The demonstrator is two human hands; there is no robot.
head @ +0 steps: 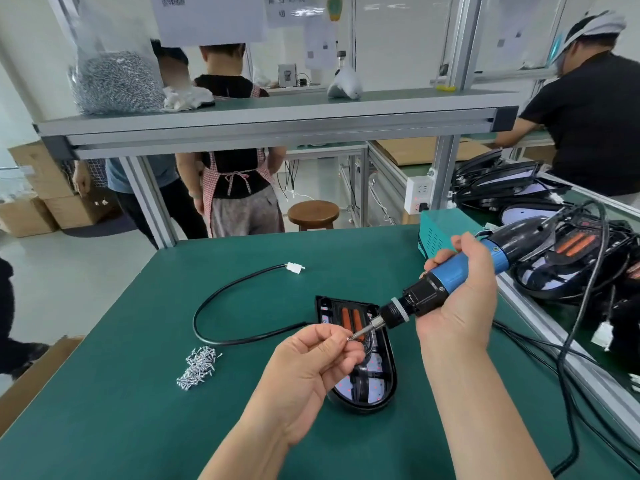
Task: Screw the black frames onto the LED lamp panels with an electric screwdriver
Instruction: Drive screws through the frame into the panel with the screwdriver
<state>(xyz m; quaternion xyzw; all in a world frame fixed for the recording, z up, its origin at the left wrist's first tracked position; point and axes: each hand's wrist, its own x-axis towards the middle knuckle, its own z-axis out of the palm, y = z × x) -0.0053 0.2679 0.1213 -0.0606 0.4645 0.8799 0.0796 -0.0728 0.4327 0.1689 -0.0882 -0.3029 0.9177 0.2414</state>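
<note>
The right hand (pixel 457 299) grips the electric screwdriver (pixel 453 271), fingers (pixel 439 257) curled round its blue body; the left hand (pixel 311 368) pinches a screw (pixel 349 338) at the bit's tip, just above the black-framed LED lamp panel (pixel 381 389) lying on the green worktop (pixel 138 393); loose screws (pixel 199 367) lie near it.

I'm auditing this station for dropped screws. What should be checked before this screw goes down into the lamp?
1. Grip on the electric screwdriver: ok, the right hand wraps its blue body.
2. Screw at the bit: ok, the left hand pinches it at the tip.
3. Screw seated on the bit: cannot tell.
4. LED lamp panel lying flat on the green mat: ok.
5. Black frame aligned on the panel: cannot tell, the hands cover part.
6. Spare screws: ok, a pile of screws lies left of the panel.
</note>
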